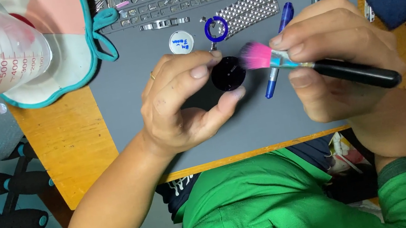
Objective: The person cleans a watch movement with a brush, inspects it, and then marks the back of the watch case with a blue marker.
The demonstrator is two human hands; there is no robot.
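Above the grey mat [149, 57], my left hand [180, 107] pinches 1 dark round disc [228, 73] by its edge. My right hand [336, 53], fingers pressed around a pink-bristled brush [316, 65], dusts its face; light, steady strokes seem needed.

A small round white label [181, 42] with blue handwriting lies on the grey mat [150, 62], near a blue ring [215, 29].

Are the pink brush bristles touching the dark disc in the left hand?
Touching. Head view: the pink bristles meet the upper right edge of the dark disc, no gap visible.
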